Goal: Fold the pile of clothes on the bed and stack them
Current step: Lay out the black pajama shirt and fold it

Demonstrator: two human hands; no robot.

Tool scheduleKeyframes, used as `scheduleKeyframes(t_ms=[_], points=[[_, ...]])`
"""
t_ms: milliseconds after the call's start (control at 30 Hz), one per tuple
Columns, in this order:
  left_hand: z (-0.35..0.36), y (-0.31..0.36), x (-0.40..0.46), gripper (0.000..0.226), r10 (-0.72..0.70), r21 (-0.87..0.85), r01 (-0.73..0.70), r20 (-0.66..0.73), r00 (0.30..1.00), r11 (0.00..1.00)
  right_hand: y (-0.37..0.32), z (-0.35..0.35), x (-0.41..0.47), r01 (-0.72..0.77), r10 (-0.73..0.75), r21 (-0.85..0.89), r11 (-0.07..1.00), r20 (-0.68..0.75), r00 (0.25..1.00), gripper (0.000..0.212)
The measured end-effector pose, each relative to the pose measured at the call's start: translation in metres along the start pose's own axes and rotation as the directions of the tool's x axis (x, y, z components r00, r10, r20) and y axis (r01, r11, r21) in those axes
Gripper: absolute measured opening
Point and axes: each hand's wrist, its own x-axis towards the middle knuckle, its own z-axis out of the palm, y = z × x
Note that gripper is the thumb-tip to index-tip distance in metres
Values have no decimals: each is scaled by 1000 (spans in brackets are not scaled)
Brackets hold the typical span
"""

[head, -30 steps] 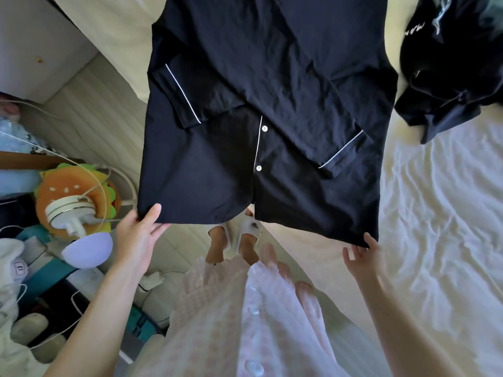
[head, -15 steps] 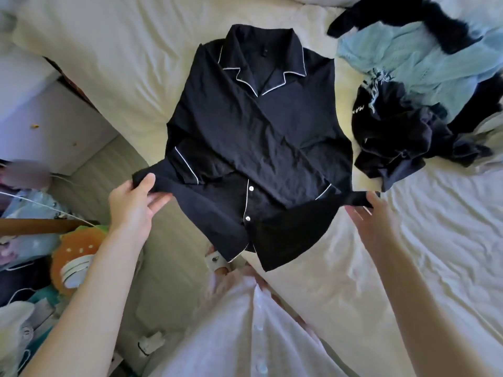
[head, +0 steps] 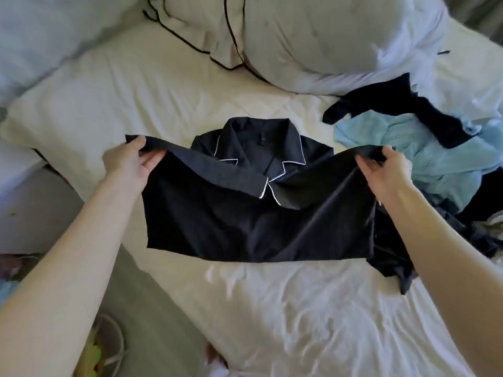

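A black pyjama shirt [head: 245, 219] with white piping lies on the white bed [head: 272, 308], collar toward the pillows. Its bottom hem is lifted and folded up toward the collar. My left hand [head: 130, 164] pinches the hem's left corner. My right hand [head: 386, 172] pinches the hem's right corner. Both sleeves are folded across the shirt's front. To the right lies the pile of unfolded clothes: a light blue knit [head: 424, 156] and black garments [head: 394, 104].
Pillows [head: 313, 36] lie at the head of the bed. More dark clothes [head: 394, 254] lie under my right forearm. The bed's left edge drops to a grey floor [head: 152, 322] with clutter at the lower left.
I have carried the shirt's bottom hem up off the bed edge and over toward the collar. The view tilted up from the floor to the bed and pillows.
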Motion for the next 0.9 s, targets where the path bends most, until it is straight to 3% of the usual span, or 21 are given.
scheduleKeyframes(t_ms=[167,233,267,333,433,467,533,567,633,700,767,833,900], points=[[53,6,80,7,11,-37,-12,-22,1000,999,0,50,73,63,-63,-12,998,10,998,38],[65,-1,104,2,10,-43,-10,14,1000,999,5,55,98,33,-34,82,996,1,999,42],[68,-6,112,11,8,-16,-8,47,999,1000,9,55,107,9,-11,75,997,27,1000,43],[70,-20,123,32,4,88,-14,113,994,996,22,51,119,-22,25,-62,998,54,998,46],[62,-56,126,36,58,396,-109,140,989,912,57,43,123,-17,29,-341,940,32,999,34],[58,-69,125,34,123,549,-201,176,977,812,71,42,122,16,-1,-486,874,31,1000,25],[50,-93,123,33,246,785,-452,381,891,423,98,43,121,151,-95,-758,635,118,988,20],[49,-102,123,34,252,791,-566,513,821,234,110,44,122,254,-138,-839,481,213,967,22],[55,-114,128,36,184,688,-726,714,676,-4,125,53,120,466,-146,-868,170,446,883,26],[73,-119,135,43,136,577,-803,817,561,-148,133,68,121,626,-106,-780,-14,624,775,28],[95,-123,142,52,136,510,-820,860,492,-260,138,88,123,706,-81,-696,-131,717,692,30],[115,-130,149,51,151,535,-785,844,515,-313,144,105,127,712,-47,-655,-253,743,667,32],[128,-138,158,40,137,614,-731,786,603,-300,151,115,132,686,30,-640,-345,723,690,35]])
